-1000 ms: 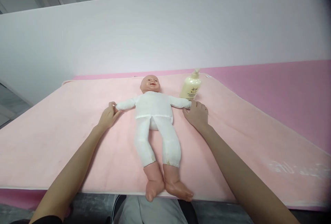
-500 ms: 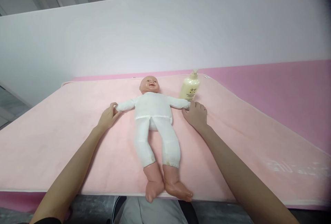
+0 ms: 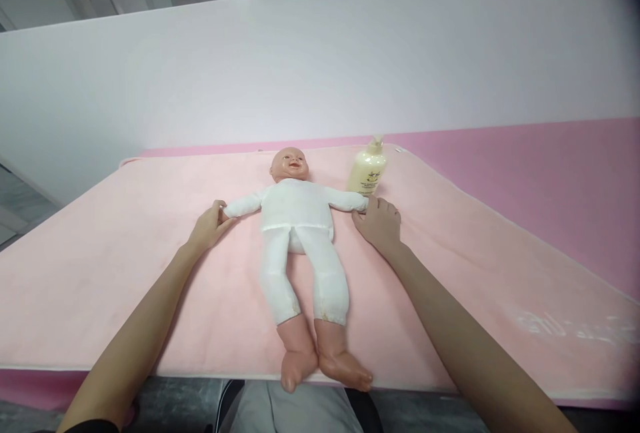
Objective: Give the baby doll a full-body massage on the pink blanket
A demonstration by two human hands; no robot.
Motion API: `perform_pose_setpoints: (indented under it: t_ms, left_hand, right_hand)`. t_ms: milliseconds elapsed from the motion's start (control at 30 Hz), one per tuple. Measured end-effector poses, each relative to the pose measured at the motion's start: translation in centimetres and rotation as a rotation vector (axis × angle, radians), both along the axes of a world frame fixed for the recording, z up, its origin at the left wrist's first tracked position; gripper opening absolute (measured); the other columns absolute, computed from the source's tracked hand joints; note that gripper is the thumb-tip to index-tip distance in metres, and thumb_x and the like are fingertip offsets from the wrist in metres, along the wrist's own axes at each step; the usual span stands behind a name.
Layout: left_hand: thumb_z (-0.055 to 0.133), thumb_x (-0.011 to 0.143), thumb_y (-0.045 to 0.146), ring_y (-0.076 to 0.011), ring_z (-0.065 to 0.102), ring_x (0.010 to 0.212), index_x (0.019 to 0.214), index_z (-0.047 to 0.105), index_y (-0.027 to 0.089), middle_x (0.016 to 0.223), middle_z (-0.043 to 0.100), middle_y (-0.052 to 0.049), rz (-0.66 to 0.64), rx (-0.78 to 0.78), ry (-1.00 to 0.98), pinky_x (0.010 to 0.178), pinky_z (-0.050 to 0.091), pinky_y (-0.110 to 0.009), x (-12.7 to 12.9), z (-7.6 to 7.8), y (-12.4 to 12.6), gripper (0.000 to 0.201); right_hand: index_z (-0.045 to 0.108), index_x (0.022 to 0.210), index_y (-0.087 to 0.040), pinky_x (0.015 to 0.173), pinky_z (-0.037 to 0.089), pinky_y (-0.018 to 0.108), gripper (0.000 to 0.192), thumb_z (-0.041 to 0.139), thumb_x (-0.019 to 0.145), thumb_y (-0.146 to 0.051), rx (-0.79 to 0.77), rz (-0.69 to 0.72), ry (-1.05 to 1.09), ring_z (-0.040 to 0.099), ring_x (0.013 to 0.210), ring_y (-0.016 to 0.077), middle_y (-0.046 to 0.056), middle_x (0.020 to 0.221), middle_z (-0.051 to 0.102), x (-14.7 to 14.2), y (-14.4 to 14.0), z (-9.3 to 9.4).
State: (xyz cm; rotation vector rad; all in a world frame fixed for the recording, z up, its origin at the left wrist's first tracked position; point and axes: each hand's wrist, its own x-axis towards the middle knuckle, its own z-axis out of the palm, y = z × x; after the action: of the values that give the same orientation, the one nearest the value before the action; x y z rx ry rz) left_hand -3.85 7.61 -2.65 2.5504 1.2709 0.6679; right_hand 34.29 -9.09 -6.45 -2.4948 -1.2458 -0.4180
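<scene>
While left hand (image 3: pixel 209 227) and right hand (image 3: pixel 381 223) hold the doll (image 3: pixel 299 205) by its arms, a yellow bottle (image 3: pixel 367 169) stands near. Feet (image 3: pixel 345 367) overhang the cloth (image 3: pixel 125 259).

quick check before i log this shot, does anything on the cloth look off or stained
Yes: the doll has small brownish marks at the lower ends of its white legs, like stains on otherwise pale fabric. Its feet also stick out past the near edge of the pink cloth.
</scene>
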Motion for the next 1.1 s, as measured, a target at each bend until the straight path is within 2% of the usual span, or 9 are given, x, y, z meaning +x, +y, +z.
perform_pose_setpoints:
  t_ms: [167,400,667,933,1100]
  left_hand:
    - [0.049,0.083,0.06,-0.0232,0.059,0.077,0.122,0.043,0.02,0.086,0.061,-0.005,0.028,0.02,0.021,0.065,0.041,-0.03,0.05,-0.16,0.07,0.056]
    - [0.047,0.085,0.057,-0.0258,0.059,0.085,0.122,0.046,0.017,0.096,0.063,-0.01,-0.026,0.03,0.038,0.071,0.043,-0.034,-0.02,-0.16,0.25,0.055]
    - [0.046,0.086,0.059,-0.028,0.06,0.097,0.12,0.052,0.017,0.11,0.064,-0.011,-0.026,0.042,0.002,0.079,0.044,-0.035,0.18,-0.14,0.18,0.054]
    - [0.044,0.086,0.06,-0.0264,0.059,0.087,0.104,0.054,0.017,0.098,0.064,-0.01,-0.036,0.045,0.035,0.072,0.042,-0.035,0.23,-0.05,0.25,0.047]
    - [0.044,0.086,0.058,-0.0267,0.057,0.087,0.105,0.052,0.018,0.097,0.062,-0.01,-0.058,0.047,0.054,0.071,0.042,-0.035,0.34,0.13,0.13,0.045]
  right_hand:
    - [0.046,0.122,-0.006,0.086,0.034,0.044,0.049,0.041,0.086,-0.039,0.005,0.0,-0.004,0.045,0.108,0.035,0.022,0.12,0.052,-0.04,0.04,0.0]
    - [0.045,0.123,-0.006,0.087,0.034,0.044,0.049,0.041,0.087,-0.039,0.003,-0.003,-0.007,0.045,0.108,0.0342,0.022,0.12,0.052,-0.02,0.02,-0.01]
    - [0.045,0.122,-0.008,0.086,0.034,0.042,0.048,0.042,0.087,-0.04,0.007,-0.003,-0.018,0.046,0.108,0.0333,0.02,0.117,0.053,0.2,0.12,-0.3]
    - [0.045,0.123,-0.007,0.086,0.035,0.044,0.049,0.043,0.087,-0.04,0.01,0.0,-0.008,0.046,0.108,0.0342,0.021,0.118,0.053,0.19,0.1,-0.29]
    - [0.045,0.123,-0.007,0.086,0.035,0.045,0.049,0.043,0.087,-0.039,0.018,0.008,-0.008,0.045,0.108,0.0345,0.021,0.119,0.052,0.23,0.1,-0.32]
